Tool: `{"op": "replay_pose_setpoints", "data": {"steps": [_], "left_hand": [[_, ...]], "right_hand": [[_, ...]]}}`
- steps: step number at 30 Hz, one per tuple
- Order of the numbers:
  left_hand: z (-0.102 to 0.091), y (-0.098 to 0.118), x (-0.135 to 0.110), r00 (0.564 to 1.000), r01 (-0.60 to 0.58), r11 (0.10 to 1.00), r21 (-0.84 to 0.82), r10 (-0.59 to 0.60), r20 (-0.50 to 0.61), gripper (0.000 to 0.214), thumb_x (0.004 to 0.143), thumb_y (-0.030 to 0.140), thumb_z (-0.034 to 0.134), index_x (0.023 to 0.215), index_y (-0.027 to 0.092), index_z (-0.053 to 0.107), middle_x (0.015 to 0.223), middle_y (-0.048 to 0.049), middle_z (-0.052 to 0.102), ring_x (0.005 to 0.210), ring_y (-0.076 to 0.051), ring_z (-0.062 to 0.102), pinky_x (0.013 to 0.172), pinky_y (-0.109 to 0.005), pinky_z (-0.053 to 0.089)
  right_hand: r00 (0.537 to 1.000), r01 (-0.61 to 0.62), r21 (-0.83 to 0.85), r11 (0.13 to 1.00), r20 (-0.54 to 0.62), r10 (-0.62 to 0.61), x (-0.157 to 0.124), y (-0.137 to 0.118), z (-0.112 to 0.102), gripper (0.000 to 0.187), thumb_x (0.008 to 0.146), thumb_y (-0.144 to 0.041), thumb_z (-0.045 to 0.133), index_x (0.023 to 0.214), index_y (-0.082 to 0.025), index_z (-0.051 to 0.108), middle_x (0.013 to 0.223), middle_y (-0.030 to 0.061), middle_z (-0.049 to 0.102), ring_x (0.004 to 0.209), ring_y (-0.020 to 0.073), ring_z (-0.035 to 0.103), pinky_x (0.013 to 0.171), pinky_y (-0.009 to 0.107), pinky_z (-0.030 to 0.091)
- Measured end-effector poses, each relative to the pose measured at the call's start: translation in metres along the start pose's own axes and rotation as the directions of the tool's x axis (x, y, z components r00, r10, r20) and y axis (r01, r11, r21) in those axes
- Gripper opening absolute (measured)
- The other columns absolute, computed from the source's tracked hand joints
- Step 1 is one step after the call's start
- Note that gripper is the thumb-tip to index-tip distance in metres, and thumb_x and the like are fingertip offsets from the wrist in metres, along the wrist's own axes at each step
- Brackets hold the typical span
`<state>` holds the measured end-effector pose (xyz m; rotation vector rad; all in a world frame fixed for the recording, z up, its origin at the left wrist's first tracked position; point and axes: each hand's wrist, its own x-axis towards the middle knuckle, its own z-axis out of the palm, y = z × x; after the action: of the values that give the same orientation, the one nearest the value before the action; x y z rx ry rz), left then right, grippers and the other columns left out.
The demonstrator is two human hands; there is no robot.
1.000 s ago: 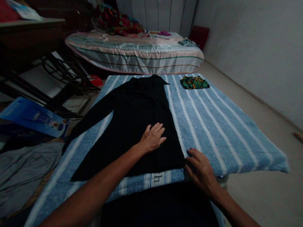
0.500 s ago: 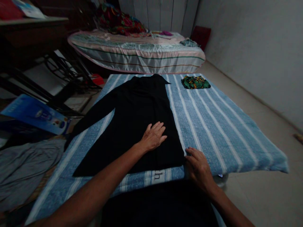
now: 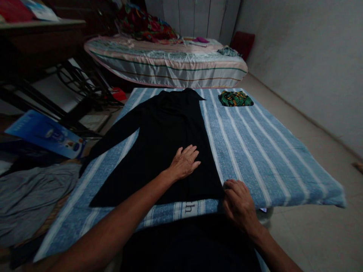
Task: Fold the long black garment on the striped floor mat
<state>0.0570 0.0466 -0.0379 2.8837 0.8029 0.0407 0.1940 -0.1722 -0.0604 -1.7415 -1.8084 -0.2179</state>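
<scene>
A black long-sleeved shirt [image 3: 167,128] lies folded lengthwise, its collar at the far end and one sleeve stretched out to the left. My left hand [image 3: 185,162] rests flat on the shirt's lower right part, fingers extended. At the near right corner of the hem, my right hand [image 3: 238,198] has its fingers curled in and closed on the shirt's edge; the fingertips are partly hidden. Under the shirt is a blue cloth with white stripes [image 3: 272,166]. A folded green, black and yellow patterned cloth [image 3: 236,98] lies at the far right of it.
Beyond the striped cloth stands a bed [image 3: 170,68] with a colourful blanket [image 3: 147,24]. To the left are a sewing-machine-like table [image 3: 42,28], a blue box [image 3: 48,134] and grey clothing [image 3: 36,200]. A wall [image 3: 300,56] runs along the right.
My right hand's fingers have curled in more at the hem corner, which has shifted slightly right. My left hand stays flat in the same place. The view has moved slightly.
</scene>
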Motion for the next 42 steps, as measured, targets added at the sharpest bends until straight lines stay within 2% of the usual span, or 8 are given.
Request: {"op": "replay_pose_setpoints", "data": {"steps": [12,16,20,26,29,34,38,42], "left_hand": [[-0.010,0.007,-0.026,0.992,-0.129,0.991,-0.025,0.129,0.004,0.035,0.086,0.030,0.054,0.117,0.015,0.054,0.137,-0.0152,0.046,0.132,-0.030,0.034,0.106,-0.054,0.027],[-0.015,0.018,-0.045,0.969,-0.245,0.967,-0.066,0.247,0.019,0.029,0.085,0.029,0.054,0.109,0.012,0.057,0.134,-0.0172,0.049,0.129,-0.029,0.040,0.109,-0.050,0.026],[-0.017,0.022,-0.061,0.967,-0.252,0.964,-0.083,0.255,0.022,0.026,0.085,0.027,0.054,0.106,0.011,0.057,0.135,-0.0181,0.048,0.129,-0.029,0.040,0.107,-0.046,0.031],[-0.020,0.022,-0.081,0.967,-0.254,0.962,-0.095,0.255,0.000,0.016,0.084,0.026,0.055,0.094,0.014,0.058,0.131,-0.0162,0.052,0.127,-0.029,0.043,0.104,-0.047,0.035],[-0.026,0.026,-0.084,0.969,-0.248,0.963,-0.106,0.248,-0.021,0.010,0.085,0.025,0.054,0.085,0.016,0.058,0.115,-0.0112,0.062,0.113,-0.025,0.055,0.102,-0.046,0.036],[-0.042,0.031,-0.047,0.975,-0.219,0.973,-0.072,0.220,0.006,0.018,0.088,0.028,0.047,0.075,0.017,0.054,0.077,-0.0034,0.062,0.073,-0.016,0.061,0.082,-0.036,0.046],[-0.040,0.026,0.015,0.984,-0.170,0.983,-0.064,0.166,-0.063,0.015,0.088,0.028,0.048,0.091,0.015,0.056,0.108,-0.0105,0.062,0.101,-0.021,0.059,0.088,-0.034,0.046],[-0.019,0.012,0.052,0.996,0.045,0.998,-0.033,-0.048,-0.073,0.043,0.087,0.038,0.051,0.119,0.010,0.050,0.144,-0.0195,0.034,0.135,-0.032,0.028,0.105,-0.045,0.034]], "right_hand": [[0.998,-0.017,-0.082,0.997,0.066,0.023,-0.003,-0.003,-0.001,0.013,0.081,-0.010,0.045,0.087,-0.018,0.054,0.103,0.0112,0.060,0.106,0.0264,0.052,0.095,0.051,0.038],[0.998,-0.051,-0.034,0.998,0.043,0.052,-0.001,-0.005,-0.004,0.018,0.084,-0.016,0.049,0.101,-0.017,0.054,0.103,0.0105,0.062,0.104,0.0256,0.055,0.095,0.050,0.040],[0.999,-0.010,0.013,1.000,0.045,0.009,-0.001,-0.006,0.000,0.035,0.084,-0.025,0.055,0.117,-0.016,0.050,0.108,0.0121,0.062,0.106,0.0270,0.056,0.093,0.050,0.044],[0.989,0.090,-0.006,0.996,-0.121,-0.090,-0.004,0.001,0.017,0.024,0.084,-0.011,0.050,0.106,-0.018,0.055,0.103,0.0108,0.065,0.101,0.0240,0.060,0.082,0.042,0.054],[0.985,0.081,-0.014,0.997,-0.149,-0.082,-0.004,0.002,0.021,0.019,0.085,-0.012,0.048,0.101,-0.019,0.056,0.102,0.0104,0.066,0.098,0.0237,0.062,0.080,0.040,0.055],[0.974,0.175,-0.078,0.981,-0.132,-0.184,-0.006,0.009,0.026,0.018,0.083,-0.015,0.048,0.098,-0.018,0.058,0.102,0.0112,0.067,0.097,0.0246,0.063,0.076,0.038,0.057],[0.948,0.264,-0.157,0.952,-0.141,-0.286,-0.007,0.019,0.037,0.014,0.083,-0.017,0.050,0.092,-0.019,0.060,0.095,0.0102,0.069,0.088,0.0242,0.066,0.070,0.034,0.058],[0.962,0.193,-0.173,0.966,-0.161,-0.221,-0.010,0.017,0.044,0.015,0.085,-0.017,0.048,0.082,-0.024,0.061,0.086,0.0054,0.070,0.078,0.0238,0.068,0.063,0.034,0.057]]}}
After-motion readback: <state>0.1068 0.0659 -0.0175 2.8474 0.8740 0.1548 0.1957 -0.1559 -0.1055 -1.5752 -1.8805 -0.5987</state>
